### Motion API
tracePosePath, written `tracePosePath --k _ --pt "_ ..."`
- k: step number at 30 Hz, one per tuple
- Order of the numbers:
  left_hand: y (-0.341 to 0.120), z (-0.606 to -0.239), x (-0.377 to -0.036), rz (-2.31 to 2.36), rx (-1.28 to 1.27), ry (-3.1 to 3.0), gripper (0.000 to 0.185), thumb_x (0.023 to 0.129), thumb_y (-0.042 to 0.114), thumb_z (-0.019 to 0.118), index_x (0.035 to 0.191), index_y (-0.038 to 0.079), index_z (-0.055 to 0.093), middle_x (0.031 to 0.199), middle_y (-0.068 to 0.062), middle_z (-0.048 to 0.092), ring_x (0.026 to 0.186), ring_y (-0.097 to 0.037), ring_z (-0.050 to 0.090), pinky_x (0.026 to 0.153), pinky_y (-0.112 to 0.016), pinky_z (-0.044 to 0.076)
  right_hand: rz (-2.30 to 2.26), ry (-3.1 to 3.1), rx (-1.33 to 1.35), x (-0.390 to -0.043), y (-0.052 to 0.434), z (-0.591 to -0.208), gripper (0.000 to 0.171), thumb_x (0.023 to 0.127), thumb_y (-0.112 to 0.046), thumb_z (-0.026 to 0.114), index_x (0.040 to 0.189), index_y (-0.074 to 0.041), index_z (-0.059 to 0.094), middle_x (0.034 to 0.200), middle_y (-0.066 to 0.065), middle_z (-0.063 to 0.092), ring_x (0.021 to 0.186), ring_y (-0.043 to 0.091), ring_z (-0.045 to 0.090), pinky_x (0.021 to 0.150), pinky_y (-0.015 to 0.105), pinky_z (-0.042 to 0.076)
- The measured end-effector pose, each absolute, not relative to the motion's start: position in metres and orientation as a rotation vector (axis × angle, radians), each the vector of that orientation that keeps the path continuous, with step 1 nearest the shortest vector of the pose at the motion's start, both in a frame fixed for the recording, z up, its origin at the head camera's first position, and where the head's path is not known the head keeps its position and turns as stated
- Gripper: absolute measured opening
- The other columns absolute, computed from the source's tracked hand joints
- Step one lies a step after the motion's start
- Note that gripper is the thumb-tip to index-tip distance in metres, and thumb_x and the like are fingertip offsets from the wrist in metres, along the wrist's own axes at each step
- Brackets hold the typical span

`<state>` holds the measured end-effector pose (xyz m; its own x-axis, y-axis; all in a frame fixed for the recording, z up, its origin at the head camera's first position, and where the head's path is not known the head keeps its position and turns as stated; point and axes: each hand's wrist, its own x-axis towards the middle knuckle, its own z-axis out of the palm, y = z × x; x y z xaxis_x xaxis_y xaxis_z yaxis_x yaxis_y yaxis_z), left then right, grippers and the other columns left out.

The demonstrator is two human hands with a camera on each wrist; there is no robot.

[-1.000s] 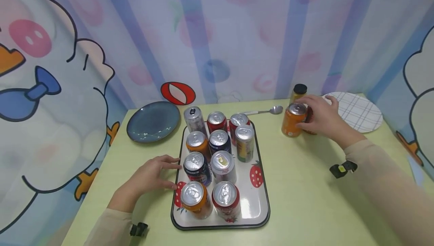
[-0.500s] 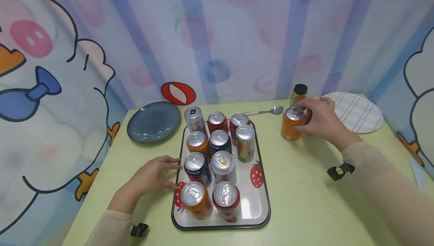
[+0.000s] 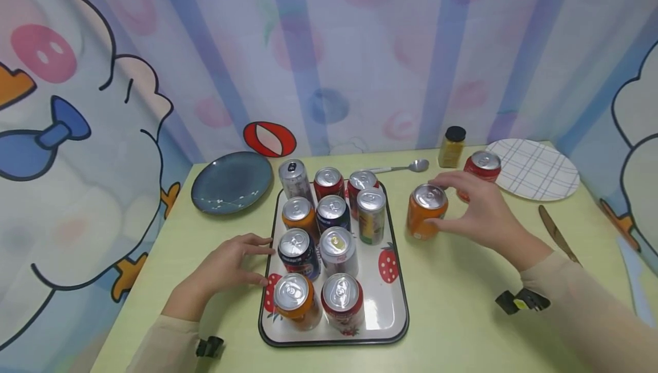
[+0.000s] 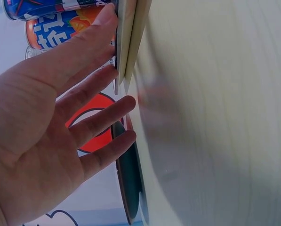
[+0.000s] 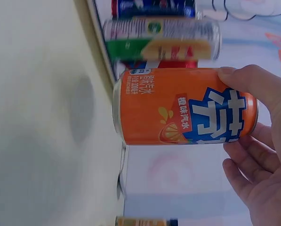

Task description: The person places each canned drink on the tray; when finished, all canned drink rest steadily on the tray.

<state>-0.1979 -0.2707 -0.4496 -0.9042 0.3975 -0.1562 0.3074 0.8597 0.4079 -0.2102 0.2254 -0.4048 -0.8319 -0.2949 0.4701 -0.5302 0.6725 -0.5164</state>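
Green bench (image 3: 462, 304), cartoon backdrop. Right hand (image 3: 480, 216) clamped on orange soda can (image 3: 426, 211), just right of strawberry tray (image 3: 396, 304); keep upright, lift over rim. Left hand (image 3: 226, 267) relaxed, fingers touching tray edge.

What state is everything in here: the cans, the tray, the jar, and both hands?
orange can: upright, sealed, gripped by right hand
left hand: fingers straight, touching tray edge
tray: holds ten upright cans
red can: upright beside checked plate
jar: lid on
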Motion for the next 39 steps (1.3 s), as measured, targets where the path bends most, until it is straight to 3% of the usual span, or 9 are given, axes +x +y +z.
tracePosePath --k 2,4,9,13,17,21,39 --pt "-0.271 -0.450 -0.198 0.561 0.535 2.797 0.061 0.070 0.035 0.095 0.127 0.025 0.075 0.149 -0.002 0.060 0.138 -0.033 0.054 0.116 -0.058 0.044 0.969 -2.511 0.688 -0.201 0.218 -0.405 0.067 0.063 -0.016 0.100 0.124 -0.012 0.071 0.129 0.008 0.071 0.117 0.030 0.067 0.096 0.057 0.058" --pt "-0.271 -0.449 -0.198 0.563 0.534 2.795 0.061 0.070 0.035 0.095 0.127 0.025 0.075 0.149 -0.001 0.060 0.139 -0.033 0.054 0.116 -0.059 0.044 0.985 -2.484 0.726 -0.193 0.211 -0.404 0.068 0.062 -0.016 0.100 0.124 -0.014 0.072 0.127 0.004 0.071 0.116 0.026 0.068 0.101 0.041 0.058" --pt "-0.270 -0.449 -0.198 0.551 0.528 2.798 0.061 0.070 0.035 0.095 0.127 0.025 0.076 0.149 -0.001 0.060 0.138 -0.033 0.054 0.116 -0.058 0.045 1.071 -2.417 0.804 -0.176 0.190 -0.405 0.068 0.060 -0.014 0.101 0.123 -0.017 0.073 0.124 0.000 0.072 0.114 0.018 0.068 0.103 0.007 0.044" --pt "-0.271 -0.449 -0.199 0.536 0.507 2.802 0.060 0.070 0.035 0.096 0.126 0.025 0.076 0.150 -0.001 0.060 0.139 -0.034 0.053 0.116 -0.059 0.044 1.127 -2.412 0.825 -0.167 0.174 -0.411 0.068 0.061 -0.016 0.101 0.123 -0.018 0.073 0.125 -0.002 0.072 0.116 0.019 0.068 0.105 0.012 0.047" --pt "-0.270 -0.450 -0.199 0.537 0.507 2.801 0.061 0.070 0.036 0.095 0.127 0.026 0.075 0.150 -0.001 0.060 0.139 -0.033 0.053 0.116 -0.059 0.044 1.152 -2.433 0.817 -0.163 0.162 -0.420 0.069 0.062 -0.020 0.101 0.125 -0.019 0.072 0.128 -0.002 0.071 0.119 0.021 0.067 0.105 0.031 0.056" --pt "-0.270 -0.450 -0.200 0.548 0.503 2.795 0.061 0.070 0.036 0.095 0.127 0.026 0.075 0.150 -0.001 0.060 0.139 -0.033 0.053 0.116 -0.059 0.044 1.184 -2.437 0.814 -0.163 0.154 -0.429 0.070 0.063 -0.022 0.101 0.126 -0.016 0.072 0.130 0.001 0.070 0.121 0.022 0.067 0.103 0.047 0.058" --pt "-0.270 -0.451 -0.199 0.551 0.499 2.797 0.060 0.070 0.036 0.095 0.127 0.026 0.076 0.150 0.000 0.059 0.140 -0.034 0.052 0.117 -0.060 0.043 1.234 -2.525 0.818 -0.165 0.152 -0.441 0.077 0.068 -0.020 0.098 0.137 -0.018 0.065 0.137 -0.001 0.067 0.125 0.023 0.065 0.106 0.046 0.056"
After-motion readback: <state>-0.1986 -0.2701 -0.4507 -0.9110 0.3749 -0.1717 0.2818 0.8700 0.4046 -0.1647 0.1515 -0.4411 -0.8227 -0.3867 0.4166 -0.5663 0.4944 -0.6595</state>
